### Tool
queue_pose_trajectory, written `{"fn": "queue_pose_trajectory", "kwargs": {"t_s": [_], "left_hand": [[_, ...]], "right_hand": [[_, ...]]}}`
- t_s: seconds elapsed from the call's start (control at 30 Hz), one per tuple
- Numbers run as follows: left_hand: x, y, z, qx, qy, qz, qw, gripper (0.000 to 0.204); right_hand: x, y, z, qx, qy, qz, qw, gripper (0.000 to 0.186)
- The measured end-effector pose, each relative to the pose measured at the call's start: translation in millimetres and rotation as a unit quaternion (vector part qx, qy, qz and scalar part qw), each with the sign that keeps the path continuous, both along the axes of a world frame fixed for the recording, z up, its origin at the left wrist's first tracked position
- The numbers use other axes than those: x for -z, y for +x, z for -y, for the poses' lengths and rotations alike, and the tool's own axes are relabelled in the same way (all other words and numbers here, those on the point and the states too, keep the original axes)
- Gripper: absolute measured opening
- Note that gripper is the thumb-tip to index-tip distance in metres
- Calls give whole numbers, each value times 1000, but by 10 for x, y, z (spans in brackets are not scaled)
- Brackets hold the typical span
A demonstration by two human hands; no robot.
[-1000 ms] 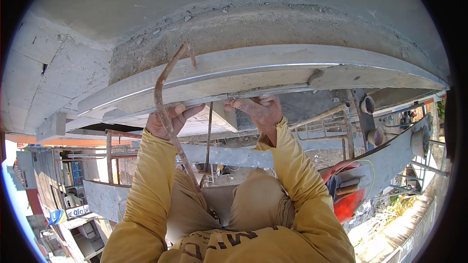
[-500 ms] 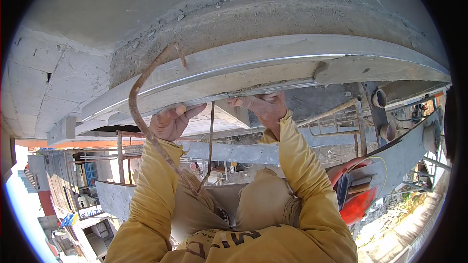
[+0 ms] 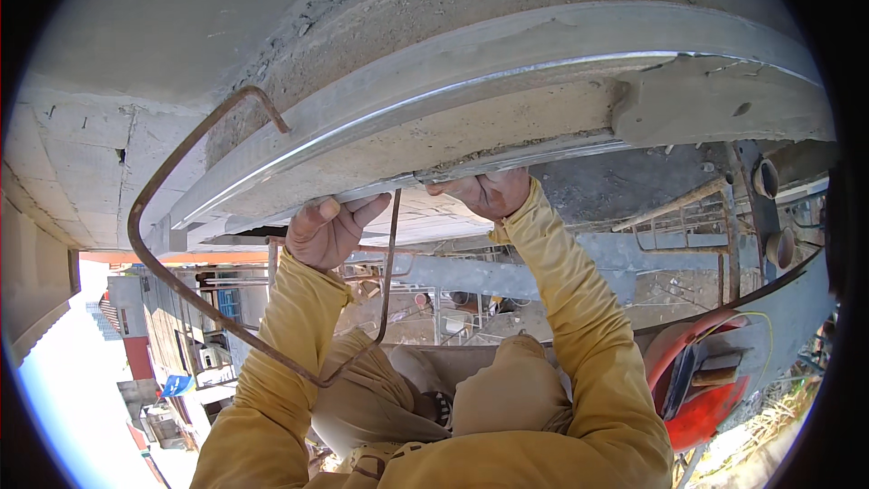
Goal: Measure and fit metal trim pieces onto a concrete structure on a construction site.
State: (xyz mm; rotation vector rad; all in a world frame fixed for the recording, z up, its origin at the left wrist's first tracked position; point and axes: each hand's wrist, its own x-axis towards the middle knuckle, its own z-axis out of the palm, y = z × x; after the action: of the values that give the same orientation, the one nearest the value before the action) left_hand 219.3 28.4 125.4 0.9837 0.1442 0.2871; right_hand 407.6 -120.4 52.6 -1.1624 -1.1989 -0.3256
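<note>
A concrete ledge [image 3: 507, 129] runs across in front of me, with a long metal straightedge [image 3: 453, 83] along its far side. A narrow metal strip [image 3: 566, 154] follows its near edge. My left hand [image 3: 328, 228] is closed on this strip, thumb and forefinger at the edge. To its right, my right hand [image 3: 484, 195] grips the same strip, its fingertips partly hidden. A rusty bent steel rod [image 3: 135, 217] loops out toward me; one end rests at the straightedge, the other meets the near edge between my hands. Neither hand touches the rod.
Smooth grey mortar [image 3: 724, 100] covers the ledge's right part. A red bucket [image 3: 711, 417] holding wooden-handled tools stands at my right. Scaffold tubes [image 3: 731, 226] and a grey plank [image 3: 593, 263] lie below, over a drop to the ground. A block wall [image 3: 77, 154] rises at left.
The view has shifted, and the ledge appears higher on the right. The rod's loop has swung out to the left. Both hands stay on the near strip.
</note>
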Motion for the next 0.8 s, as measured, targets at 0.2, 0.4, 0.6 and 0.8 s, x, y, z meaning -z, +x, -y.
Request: {"fn": "queue_pose_trajectory", "kwargs": {"t_s": [0.2,0.4,0.6,0.8], "left_hand": [[-18,31,29,3,-2,6,1000,62],[31,33,-13,20,-15,24,999,60],[45,50,-9,18,-15,30,999,57],[38,64,-4,19,-16,34,999,57]], "right_hand": [[19,-80,7,8,-11,-37,999,21],[-34,-115,105,-67,-31,-74,994,17],[-88,-103,156,17,-17,0,1000,13],[-171,-151,242,-52,-19,-93,994,15]]}}
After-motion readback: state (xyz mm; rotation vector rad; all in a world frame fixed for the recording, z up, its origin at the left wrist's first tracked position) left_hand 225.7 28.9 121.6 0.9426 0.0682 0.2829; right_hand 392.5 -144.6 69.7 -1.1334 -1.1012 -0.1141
